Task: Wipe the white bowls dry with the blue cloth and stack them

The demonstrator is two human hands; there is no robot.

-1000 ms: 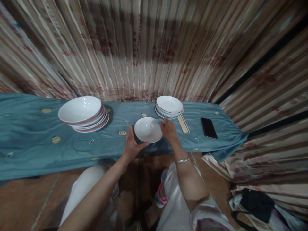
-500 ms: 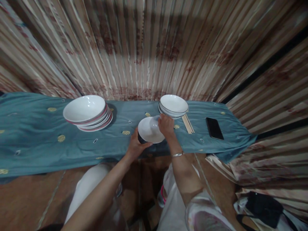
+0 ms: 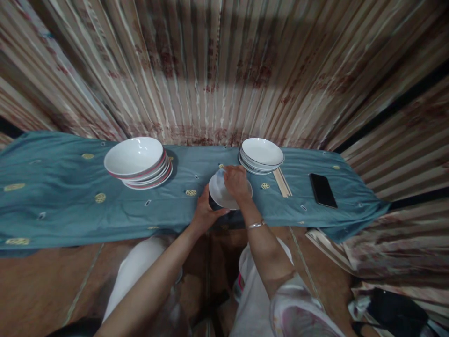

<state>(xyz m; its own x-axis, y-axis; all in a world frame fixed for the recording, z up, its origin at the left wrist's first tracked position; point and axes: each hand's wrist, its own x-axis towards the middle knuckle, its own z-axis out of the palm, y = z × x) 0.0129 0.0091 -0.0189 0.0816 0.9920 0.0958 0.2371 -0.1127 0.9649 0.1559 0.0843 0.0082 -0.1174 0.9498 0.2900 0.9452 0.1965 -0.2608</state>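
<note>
A white bowl (image 3: 224, 195) with a dark outside is held up at the near edge of the table, tilted so its inside faces me. My left hand (image 3: 206, 209) is closed on its lower left rim, with the thumb along the near edge. Over the inside of the bowl is my right hand (image 3: 236, 181), fingers closed together. A pale bluish-white bit shows at its fingertips, too blurred to name. Just behind and to the right stands a stack of white dishes (image 3: 262, 152) with dark rims.
On the left stands a stack of larger white bowls and plates (image 3: 135, 157) with red edges. Wooden chopsticks (image 3: 282, 182) lie beside the right stack, and a black phone (image 3: 323, 190) lies farther right. A teal cloth (image 3: 80, 215) covers the narrow table; pleated curtains (image 3: 196, 70) hang behind.
My right hand has moved left and up across the inside of the bowl, from its right rim. My left hand keeps its grip. The whole view has shifted slightly.
</note>
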